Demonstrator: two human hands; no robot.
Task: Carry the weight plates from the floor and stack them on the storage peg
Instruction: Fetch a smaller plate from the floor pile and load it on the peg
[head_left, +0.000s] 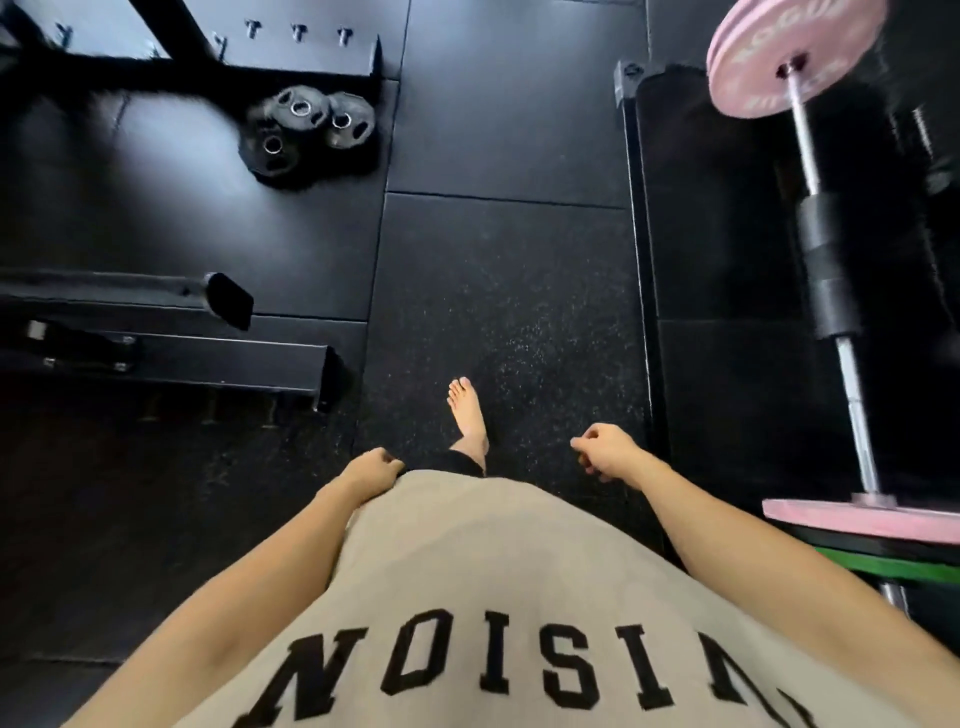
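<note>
- Three small black weight plates (304, 134) sat in an overlapping pile on the floor, up ahead and to the left. Round and rubbery-looking, with grip cutouts and shiny metal-ringed center holes.
- They lay just beside the foot of a black steel rack (291, 52), a boxy square-tube frame with bolt heads along the top.
- Left hand (371, 470) hung against the beige shirt (493, 571), fingers loosely curled, holding nothing.
- Right hand (605, 452) was out to the side, also loosely curled and empty.
- Floor (509, 312) was black rubber tiles, speckled and grainy, with visible seams.
- One bare foot (467, 410) was planted on the mat.
- On the right, a barbell (826, 249) carried pink bumper plates (784, 52).
</note>
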